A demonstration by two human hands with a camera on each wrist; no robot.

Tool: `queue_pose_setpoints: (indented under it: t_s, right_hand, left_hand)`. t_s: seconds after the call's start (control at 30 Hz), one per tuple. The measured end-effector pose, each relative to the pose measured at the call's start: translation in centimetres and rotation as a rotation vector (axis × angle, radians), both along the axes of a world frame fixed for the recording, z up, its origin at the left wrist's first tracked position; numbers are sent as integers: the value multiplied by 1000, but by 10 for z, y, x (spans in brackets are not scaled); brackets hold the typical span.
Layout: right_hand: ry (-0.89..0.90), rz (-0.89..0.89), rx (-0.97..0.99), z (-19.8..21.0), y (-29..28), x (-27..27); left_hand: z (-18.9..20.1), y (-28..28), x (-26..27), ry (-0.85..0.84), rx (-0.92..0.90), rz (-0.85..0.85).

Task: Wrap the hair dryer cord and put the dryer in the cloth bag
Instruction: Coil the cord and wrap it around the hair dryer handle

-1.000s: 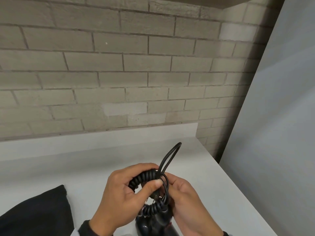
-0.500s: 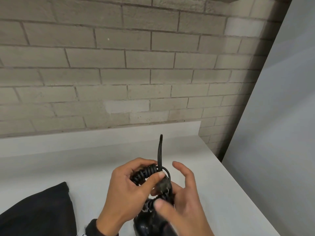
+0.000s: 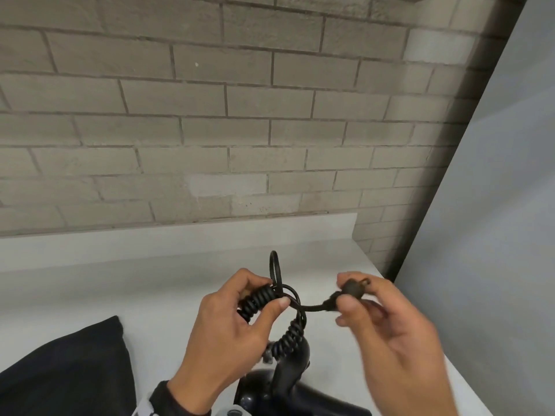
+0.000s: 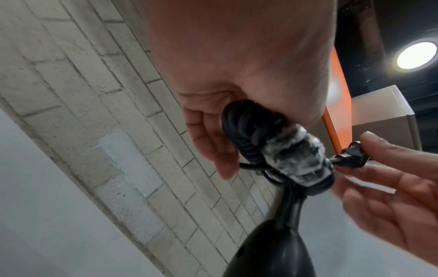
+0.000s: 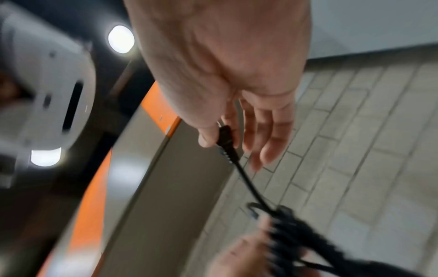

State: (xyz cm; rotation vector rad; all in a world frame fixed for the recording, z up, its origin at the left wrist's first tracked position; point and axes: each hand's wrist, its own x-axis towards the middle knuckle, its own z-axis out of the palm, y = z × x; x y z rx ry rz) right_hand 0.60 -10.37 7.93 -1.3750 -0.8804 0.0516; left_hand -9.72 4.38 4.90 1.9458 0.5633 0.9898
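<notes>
A black hair dryer [image 3: 288, 382] stands at the bottom centre of the head view, handle up, its coiled black cord [image 3: 258, 300] bunched above it. My left hand [image 3: 228, 334] grips the coiled bundle [image 4: 246, 135], thumb pressed across it. A thin loop of cord [image 3: 274, 265] sticks up behind the bundle. My right hand [image 3: 390, 325] pinches the plug [image 3: 354, 288] between thumb and forefinger, off to the right, with a short straight length of cord [image 5: 251, 185] running back to the bundle. The black cloth bag [image 3: 69, 370] lies at the lower left.
All this is over a white counter [image 3: 150, 283] with a low white backsplash against a grey brick wall [image 3: 240, 115]. A plain grey panel [image 3: 486, 235] closes off the right side beside the counter's right edge.
My right hand has drawn the plug out of the bundle and moved it to the right, pulling a short length of cord straight. The left hand keeps its hold on the coils.
</notes>
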Motion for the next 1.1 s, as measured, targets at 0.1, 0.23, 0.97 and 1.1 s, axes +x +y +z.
queue_pose_setpoints:
  t_s: [0.1, 0.23, 0.97, 1.1]
  right_hand:
    - [242, 240, 61, 26, -9, 8]
    - [367, 319, 116, 45, -13, 21]
    - [609, 377, 270, 87, 1, 33]
    - [610, 373, 299, 86, 1, 34]
  left_hand:
    - [-2, 0, 1, 12, -63, -96]
    - [0, -1, -2, -25, -156, -266]
    - [13, 4, -13, 95, 280, -337]
    - [16, 4, -13, 80, 253, -366]
